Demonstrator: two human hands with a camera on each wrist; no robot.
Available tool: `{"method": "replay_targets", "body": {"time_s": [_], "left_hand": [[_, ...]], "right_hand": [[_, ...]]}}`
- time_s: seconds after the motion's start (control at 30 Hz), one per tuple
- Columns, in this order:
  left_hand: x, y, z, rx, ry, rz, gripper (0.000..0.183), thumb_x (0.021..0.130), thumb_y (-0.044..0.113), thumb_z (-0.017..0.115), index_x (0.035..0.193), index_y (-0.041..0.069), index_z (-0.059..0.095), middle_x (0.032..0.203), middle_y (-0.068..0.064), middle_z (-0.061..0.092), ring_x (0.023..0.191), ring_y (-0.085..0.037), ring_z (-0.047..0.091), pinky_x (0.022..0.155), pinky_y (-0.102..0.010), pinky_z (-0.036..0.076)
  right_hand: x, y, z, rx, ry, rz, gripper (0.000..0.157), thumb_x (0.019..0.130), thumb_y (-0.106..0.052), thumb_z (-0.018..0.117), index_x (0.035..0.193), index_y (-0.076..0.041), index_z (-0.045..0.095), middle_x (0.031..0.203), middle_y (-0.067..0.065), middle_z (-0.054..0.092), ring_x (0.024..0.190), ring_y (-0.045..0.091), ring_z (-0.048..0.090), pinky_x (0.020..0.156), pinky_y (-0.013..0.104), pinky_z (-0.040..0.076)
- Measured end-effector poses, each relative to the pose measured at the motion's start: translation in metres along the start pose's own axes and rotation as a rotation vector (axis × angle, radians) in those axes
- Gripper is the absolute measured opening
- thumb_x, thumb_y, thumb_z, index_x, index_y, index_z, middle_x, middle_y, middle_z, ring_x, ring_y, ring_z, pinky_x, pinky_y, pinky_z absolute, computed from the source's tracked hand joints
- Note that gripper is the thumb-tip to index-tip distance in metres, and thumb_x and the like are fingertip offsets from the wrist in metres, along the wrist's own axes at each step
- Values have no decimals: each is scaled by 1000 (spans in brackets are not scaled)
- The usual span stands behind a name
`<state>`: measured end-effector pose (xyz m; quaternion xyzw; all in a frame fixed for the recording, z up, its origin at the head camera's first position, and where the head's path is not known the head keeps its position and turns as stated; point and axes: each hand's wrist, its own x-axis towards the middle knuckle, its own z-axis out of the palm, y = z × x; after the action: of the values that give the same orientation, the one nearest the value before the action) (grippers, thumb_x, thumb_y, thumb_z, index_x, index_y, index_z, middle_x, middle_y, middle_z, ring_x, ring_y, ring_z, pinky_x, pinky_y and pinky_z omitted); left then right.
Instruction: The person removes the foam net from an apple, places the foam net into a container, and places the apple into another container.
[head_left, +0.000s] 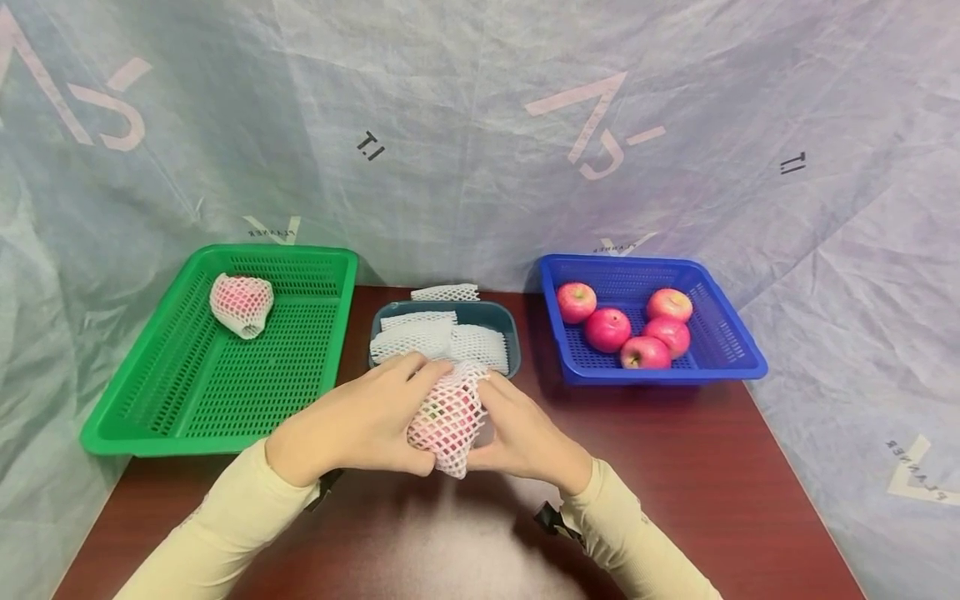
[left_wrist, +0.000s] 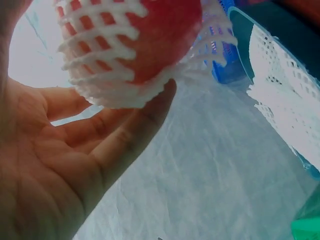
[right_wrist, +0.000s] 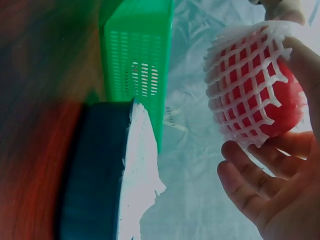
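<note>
Between both hands, above the table, is a red apple [right_wrist: 289, 117] partly wrapped in a white foam net sleeve [head_left: 450, 421]. My left hand [head_left: 360, 421] holds it from the left, with fingers over the far side and the thumb low in front. On the opposite side my right hand [head_left: 528, 437] grips it, thumb and fingers at the net's edge. In the left wrist view, bare red skin [left_wrist: 172, 37] shows beyond the net, and the fingertips lie under the net's rim. The right wrist view shows the net stretched round most of the apple.
Behind the hands stands a dark teal tub [head_left: 513, 333] of foam nets [head_left: 412, 337], with another net [head_left: 445, 292] just behind it. At left, a green basket [head_left: 341, 350] holds one netted apple [head_left: 242, 302]. A blue basket [head_left: 551, 287] at right holds several bare apples [head_left: 607, 330].
</note>
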<state>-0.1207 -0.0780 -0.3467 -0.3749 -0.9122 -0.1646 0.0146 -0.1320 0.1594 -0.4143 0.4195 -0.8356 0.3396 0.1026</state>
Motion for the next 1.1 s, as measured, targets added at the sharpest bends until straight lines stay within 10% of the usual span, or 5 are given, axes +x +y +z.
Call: {"method": "replay_targets", "body": {"time_s": [0.5, 0.77, 1.1], "left_hand": [[-11, -11, 3, -155, -8, -15, 73, 73, 33, 79, 138, 12, 54, 119, 1, 56, 99, -12, 56, 82, -34, 51], [-12, -20, 2, -193, 89, 36, 14, 81, 11, 71, 92, 16, 63, 80, 10, 52, 67, -6, 48, 57, -24, 46], [-15, -34, 3, -135, 101, -2, 20, 76, 7, 69, 76, 19, 52, 68, 11, 43, 59, -4, 40, 50, -22, 38]], "right_hand": [[-6, 14, 9, -73, 77, -32, 82, 54, -55, 87, 118, -13, 58, 113, -1, 60, 102, 17, 55, 88, 38, 46], [-14, 21, 7, -23, 94, 8, 79, 55, -48, 87, 121, -15, 57, 113, -2, 58, 102, 16, 53, 86, 38, 44], [-30, 28, -10, 120, 190, 68, 83, 59, -41, 92, 128, -10, 58, 117, -1, 60, 108, 17, 56, 93, 32, 47]]}}
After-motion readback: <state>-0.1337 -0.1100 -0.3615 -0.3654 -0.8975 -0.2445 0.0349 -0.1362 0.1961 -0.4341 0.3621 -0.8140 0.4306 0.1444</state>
